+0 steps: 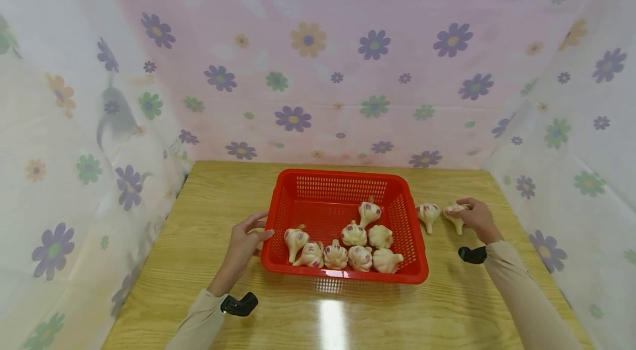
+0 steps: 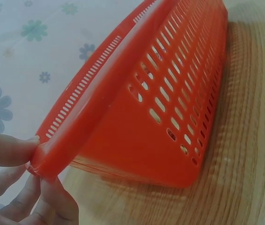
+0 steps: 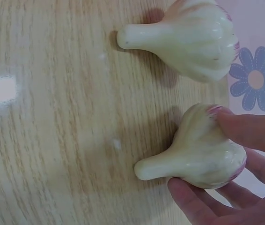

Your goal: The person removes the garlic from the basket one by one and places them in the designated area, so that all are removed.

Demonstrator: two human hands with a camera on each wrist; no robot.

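A red plastic basket with slotted walls stands on the table, holding several garlic bulbs along its near and right sides. My left hand pinches the basket's left rim, thumb above and fingers below in the left wrist view. To the right of the basket, my right hand grips a garlic bulb between thumb and fingers around its rounded end, stem toward me. Beside it on the tabletop lies another garlic bulb, pale with purplish streaks, close to the basket's right wall.
The wood-grain table extends around the basket on all sides. A flowered cloth hangs behind the table's far edge and along both sides. Black wrist devices sit on both forearms.
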